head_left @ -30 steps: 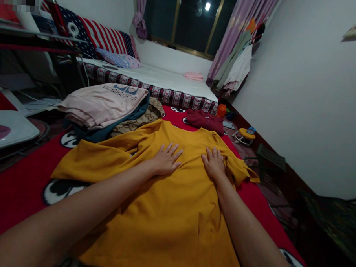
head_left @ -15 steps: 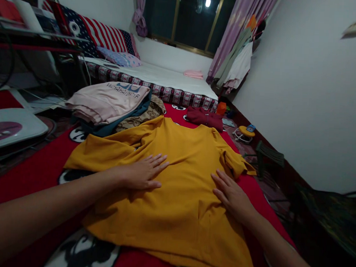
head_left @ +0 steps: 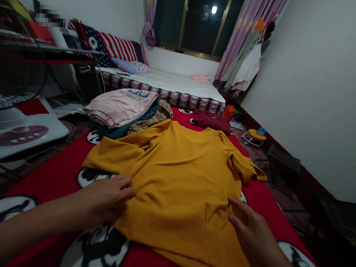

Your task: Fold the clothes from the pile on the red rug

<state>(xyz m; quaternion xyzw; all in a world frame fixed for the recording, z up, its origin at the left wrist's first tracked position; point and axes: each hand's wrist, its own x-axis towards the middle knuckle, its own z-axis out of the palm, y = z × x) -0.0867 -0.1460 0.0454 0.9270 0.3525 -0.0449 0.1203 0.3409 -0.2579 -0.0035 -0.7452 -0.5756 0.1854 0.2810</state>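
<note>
A mustard-yellow top [head_left: 188,177] lies spread on a red blanket [head_left: 54,183], its neckline away from me and its hem nearest. Its sleeves reach out to both sides, and the cloth has creases at the lower right. At the top's left side is my left hand [head_left: 107,197], fingers bent and loosely apart at the edge of the cloth; its thumb is in shadow. My right hand [head_left: 253,229] is by the right side, thumb and forefinger apart with a gap between them. Neither hand shows cloth pinched in it.
Beyond the left sleeve sits a pile of clothes with a pale pink garment [head_left: 123,107] on top. A folded maroon garment [head_left: 212,121] lies past the neckline. A fan [head_left: 18,63] and white stool [head_left: 27,134] stand left; a dark green stool [head_left: 283,159] stands right.
Both hands have left the front of the top, where they lay flat. The left moved out to the left edge, the right down and outward. The view has shifted slightly left.
</note>
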